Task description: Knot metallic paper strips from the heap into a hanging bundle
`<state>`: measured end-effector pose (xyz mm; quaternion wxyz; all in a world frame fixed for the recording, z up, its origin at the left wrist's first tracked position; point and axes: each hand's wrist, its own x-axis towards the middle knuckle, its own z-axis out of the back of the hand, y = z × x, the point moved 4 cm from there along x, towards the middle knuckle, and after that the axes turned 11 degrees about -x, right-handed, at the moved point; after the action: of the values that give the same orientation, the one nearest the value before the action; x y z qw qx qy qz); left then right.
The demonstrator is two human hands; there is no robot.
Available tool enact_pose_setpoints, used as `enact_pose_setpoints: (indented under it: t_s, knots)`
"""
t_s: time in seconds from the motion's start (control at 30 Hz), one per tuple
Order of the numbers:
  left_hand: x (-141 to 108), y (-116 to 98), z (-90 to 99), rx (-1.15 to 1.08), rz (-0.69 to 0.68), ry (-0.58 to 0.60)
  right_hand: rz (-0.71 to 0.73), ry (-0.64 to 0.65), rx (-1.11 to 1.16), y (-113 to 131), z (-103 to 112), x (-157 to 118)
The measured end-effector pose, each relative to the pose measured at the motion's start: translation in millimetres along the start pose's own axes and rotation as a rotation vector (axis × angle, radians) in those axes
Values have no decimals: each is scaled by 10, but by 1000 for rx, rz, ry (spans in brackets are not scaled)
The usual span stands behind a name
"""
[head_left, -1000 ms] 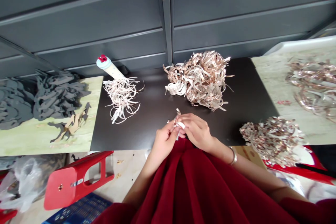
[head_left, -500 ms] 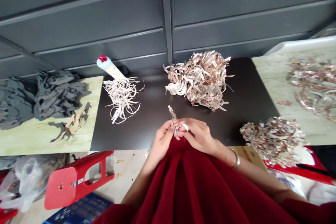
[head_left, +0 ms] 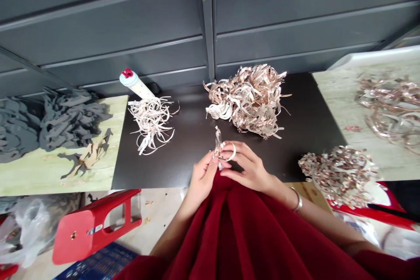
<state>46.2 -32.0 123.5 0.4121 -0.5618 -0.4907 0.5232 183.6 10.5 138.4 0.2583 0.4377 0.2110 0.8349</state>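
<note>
At the near edge of the dark table, my left hand [head_left: 204, 174] pinches a shiny rose-gold strip [head_left: 218, 139] between thumb and fingers, one end of it sticking up. My right hand [head_left: 246, 164] is beside it, its thumb and forefinger closed on a pale curled part of the strip [head_left: 233, 152] that forms a loop. Its other fingers are loosely bent. How the strip is folded or wound between the fingertips is too small to make out. Beyond my hands lies a large heap of rose-gold and white strips [head_left: 257, 100]. To the left is a smaller pile of thin white strips [head_left: 152, 122].
A pale bottle with a red-topped lid [head_left: 138, 85] stands behind the white pile. Dark grey cut-out pieces [head_left: 70, 118] cover the left table. Another shiny pile [head_left: 339, 175] sits at right, over a red stool. A red stool [head_left: 95, 227] lies below left. Grey panels [head_left: 147, 22] close off the back.
My right hand has opened out somewhat and risen slightly, and the pale loop has become larger. The upright strip end in my left hand has shifted a little up and right.
</note>
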Motion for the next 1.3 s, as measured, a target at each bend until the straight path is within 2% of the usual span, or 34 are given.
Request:
enact_pose_setpoints:
  t_s: [0.17, 0.37, 0.47, 0.63, 0.77, 0.87, 0.97, 1.17, 1.23, 1.3]
  knots:
    - [-32, -71, -17, 219, -99, 60, -27, -101, -77, 17, -27, -31]
    - [-29, -53, -33, 391, -164, 75, -34, -138, -55, 43, -22, -13]
    - [-45, -19, -35, 449, -186, 37, -75, -123, -58, 13, -29, -9]
    - [-55, 24, -22, 376, -129, -1, -119, -68, -41, -42, -41, -18]
    - [-10, 23, -51, 132, 23, 49, -60, -45, 29, -12, -47, 1]
    - [24, 29, -46, -12, 69, 10, -68, -39, 13, 10, -56, 4]
    - [33, 67, -10, 80, 55, -40, -136, -22, -47, -1, -65, -19]
    - [26, 67, 33, 273, -77, -20, -341, -24, -109, -88, -31, -81]
    - [30, 56, 41, 285, -83, -24, -347, 4, -55, -81, -28, -67]
    - [37, 59, 46, 267, -62, -30, -286, 36, 18, -41, -31, -34]
